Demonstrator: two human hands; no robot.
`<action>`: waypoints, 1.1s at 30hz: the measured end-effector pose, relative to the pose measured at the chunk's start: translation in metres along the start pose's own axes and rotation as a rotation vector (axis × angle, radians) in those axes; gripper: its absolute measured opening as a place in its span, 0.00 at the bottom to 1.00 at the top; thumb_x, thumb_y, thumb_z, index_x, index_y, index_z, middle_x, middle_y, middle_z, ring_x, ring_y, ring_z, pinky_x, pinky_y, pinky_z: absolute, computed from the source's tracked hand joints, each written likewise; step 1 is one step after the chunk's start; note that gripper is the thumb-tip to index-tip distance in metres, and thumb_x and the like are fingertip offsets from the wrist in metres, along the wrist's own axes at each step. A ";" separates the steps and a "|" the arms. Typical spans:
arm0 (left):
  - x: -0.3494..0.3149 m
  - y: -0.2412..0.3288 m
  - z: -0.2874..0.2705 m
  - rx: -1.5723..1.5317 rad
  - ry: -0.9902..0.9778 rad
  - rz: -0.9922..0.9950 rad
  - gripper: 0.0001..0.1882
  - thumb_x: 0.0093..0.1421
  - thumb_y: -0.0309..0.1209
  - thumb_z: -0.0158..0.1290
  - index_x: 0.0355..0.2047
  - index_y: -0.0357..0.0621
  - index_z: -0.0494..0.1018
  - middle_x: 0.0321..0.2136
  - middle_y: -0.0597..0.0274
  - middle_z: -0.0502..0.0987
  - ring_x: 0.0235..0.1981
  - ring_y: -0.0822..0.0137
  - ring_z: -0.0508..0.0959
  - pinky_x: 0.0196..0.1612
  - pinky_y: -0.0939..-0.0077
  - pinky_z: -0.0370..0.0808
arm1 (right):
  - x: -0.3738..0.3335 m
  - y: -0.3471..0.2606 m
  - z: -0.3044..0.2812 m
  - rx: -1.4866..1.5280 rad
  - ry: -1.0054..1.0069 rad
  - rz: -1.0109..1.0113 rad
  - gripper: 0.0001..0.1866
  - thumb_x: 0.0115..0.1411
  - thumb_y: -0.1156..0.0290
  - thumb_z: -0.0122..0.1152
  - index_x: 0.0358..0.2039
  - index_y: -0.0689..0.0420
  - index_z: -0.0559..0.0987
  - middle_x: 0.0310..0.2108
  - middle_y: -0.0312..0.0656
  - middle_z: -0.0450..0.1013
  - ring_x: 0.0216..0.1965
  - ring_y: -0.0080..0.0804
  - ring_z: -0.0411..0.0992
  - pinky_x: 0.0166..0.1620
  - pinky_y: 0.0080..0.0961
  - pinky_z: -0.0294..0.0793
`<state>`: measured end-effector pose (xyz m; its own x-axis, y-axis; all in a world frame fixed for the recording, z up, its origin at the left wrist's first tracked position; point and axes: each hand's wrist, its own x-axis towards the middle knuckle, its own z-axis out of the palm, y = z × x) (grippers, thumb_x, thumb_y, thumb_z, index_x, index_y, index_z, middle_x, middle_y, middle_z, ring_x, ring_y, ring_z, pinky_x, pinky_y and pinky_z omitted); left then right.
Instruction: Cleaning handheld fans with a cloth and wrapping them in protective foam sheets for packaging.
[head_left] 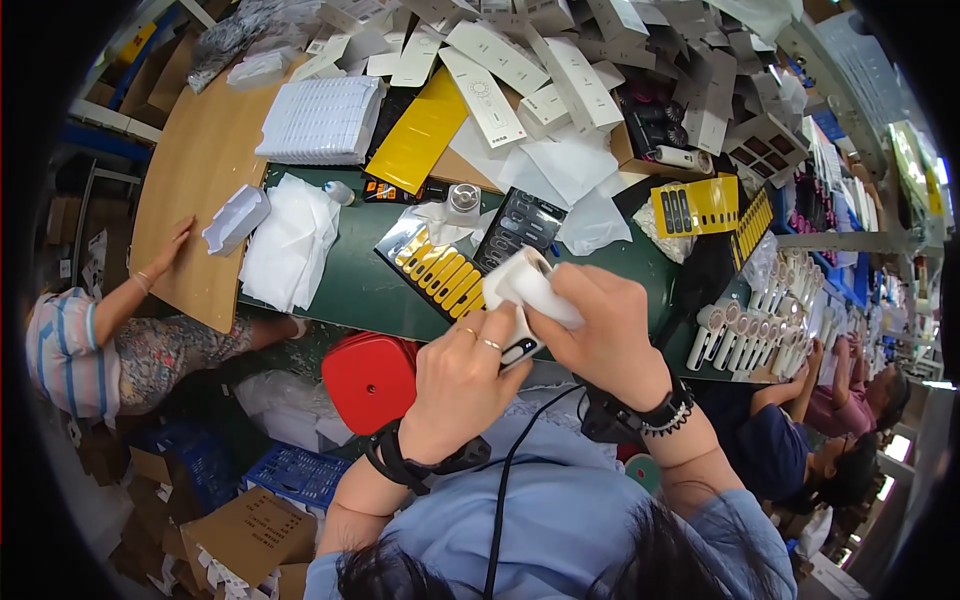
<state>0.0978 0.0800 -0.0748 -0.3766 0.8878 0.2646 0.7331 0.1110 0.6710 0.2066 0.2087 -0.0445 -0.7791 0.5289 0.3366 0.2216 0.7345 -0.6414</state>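
Observation:
Both of my hands meet over the near edge of the green table [400, 295]. In my left hand [455, 375] is the handle of a white handheld fan [521, 345] with a small black panel. My right hand [612, 325] pinches a white curved piece [540, 290] at the fan's upper end; whether this is the fan's head or a wrap around it I cannot tell. Just beyond my hands lies a sheet of yellow-and-black stickers [440, 275], partly hidden by them. A black sheet with dark oval labels [522, 228] rests against it.
White boxes [490, 95] pile up at the back. White sheets [292, 243] and a stacked pile of white trays [320, 120] lie left. Several white fans [740, 335] stand right, near two co-workers. A red stool [370, 385] is below the table; another person [110, 340] sits left.

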 end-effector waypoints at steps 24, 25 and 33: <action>0.000 0.004 -0.008 -0.230 0.053 -0.071 0.22 0.40 0.24 0.61 0.39 0.39 0.69 0.25 0.51 0.75 0.25 0.54 0.78 0.26 0.71 0.74 | -0.008 0.006 -0.039 0.180 0.026 0.185 0.11 0.45 0.72 0.67 0.21 0.60 0.71 0.17 0.42 0.66 0.17 0.36 0.66 0.22 0.24 0.66; 0.001 0.004 -0.009 -0.222 0.046 -0.069 0.22 0.40 0.24 0.62 0.39 0.39 0.69 0.25 0.51 0.75 0.25 0.54 0.78 0.26 0.71 0.74 | -0.008 0.002 -0.036 0.111 -0.035 0.090 0.11 0.46 0.73 0.66 0.22 0.61 0.70 0.16 0.42 0.65 0.16 0.32 0.65 0.21 0.22 0.64; 0.003 0.006 -0.001 -0.154 -0.043 0.014 0.24 0.41 0.26 0.61 0.41 0.36 0.68 0.29 0.50 0.75 0.26 0.55 0.78 0.28 0.69 0.75 | 0.022 0.002 -0.012 -0.029 -0.031 0.062 0.11 0.48 0.73 0.66 0.24 0.61 0.71 0.19 0.42 0.68 0.19 0.24 0.68 0.22 0.21 0.65</action>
<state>0.1007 0.0825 -0.0697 -0.3399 0.9073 0.2476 0.6417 0.0313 0.7663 0.1975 0.2271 -0.0305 -0.7808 0.5609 0.2753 0.2868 0.7131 -0.6397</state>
